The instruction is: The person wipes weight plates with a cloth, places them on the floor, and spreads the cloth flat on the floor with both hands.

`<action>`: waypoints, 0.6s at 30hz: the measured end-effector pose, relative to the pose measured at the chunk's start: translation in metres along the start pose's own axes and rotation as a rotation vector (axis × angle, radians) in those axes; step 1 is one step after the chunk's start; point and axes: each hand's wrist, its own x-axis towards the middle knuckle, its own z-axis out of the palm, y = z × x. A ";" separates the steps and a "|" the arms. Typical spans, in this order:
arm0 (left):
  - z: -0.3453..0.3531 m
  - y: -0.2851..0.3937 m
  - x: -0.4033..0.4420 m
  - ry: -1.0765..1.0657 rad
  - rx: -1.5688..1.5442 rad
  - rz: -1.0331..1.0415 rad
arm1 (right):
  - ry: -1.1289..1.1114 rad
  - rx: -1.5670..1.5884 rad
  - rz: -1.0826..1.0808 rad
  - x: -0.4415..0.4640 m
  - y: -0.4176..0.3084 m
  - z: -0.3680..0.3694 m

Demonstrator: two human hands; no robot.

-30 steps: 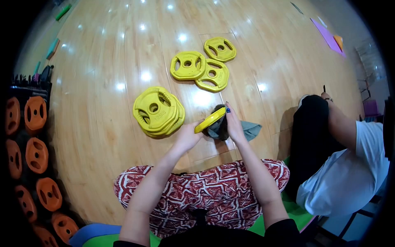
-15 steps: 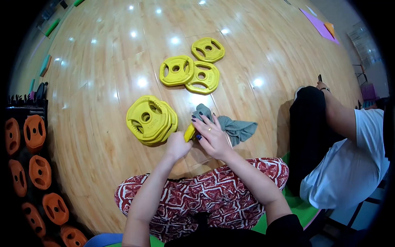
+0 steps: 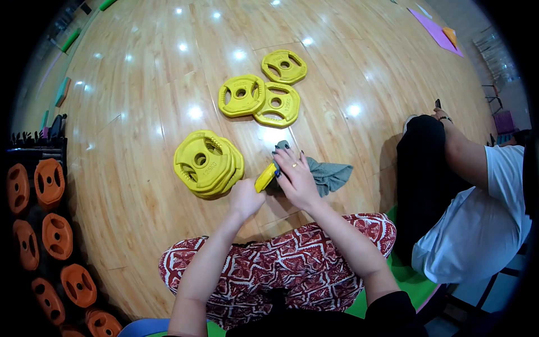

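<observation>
My left hand (image 3: 246, 197) is closed around the lower edge of a yellow weight plate (image 3: 266, 177), held tilted and seen nearly edge-on above the floor. Against the plate's right face, my right hand (image 3: 297, 181) presses a grey-green cloth (image 3: 332, 176); part of the cloth hangs out to the right. My right palm hides much of the plate. Just left of my hands lies a stack of yellow weight plates (image 3: 193, 175), the top one marked 1.25KG.
Farther out on the wooden floor lie three yellow plates, one overlapping another (image 3: 284, 114). Orange plates (image 3: 56, 236) sit on a rack at left. Another person (image 3: 471, 230) sits close on my right. A purple mat (image 3: 435, 32) lies at far right.
My right hand and the cloth have shifted slightly right, and more of the held plate's yellow edge shows between my hands. The plates on the floor stay put.
</observation>
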 end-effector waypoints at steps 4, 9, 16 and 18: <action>0.005 -0.010 0.003 0.074 -0.065 0.044 | -0.105 -0.060 -0.228 -0.013 -0.026 0.004; 0.002 -0.011 0.006 0.001 -0.007 0.002 | -0.123 -0.098 -0.214 -0.008 -0.034 0.000; -0.008 0.009 0.001 0.036 -0.031 0.009 | -0.076 -0.082 0.004 0.005 -0.008 -0.012; -0.006 0.006 0.002 0.019 0.031 0.011 | -0.069 -0.093 0.001 0.004 -0.002 -0.009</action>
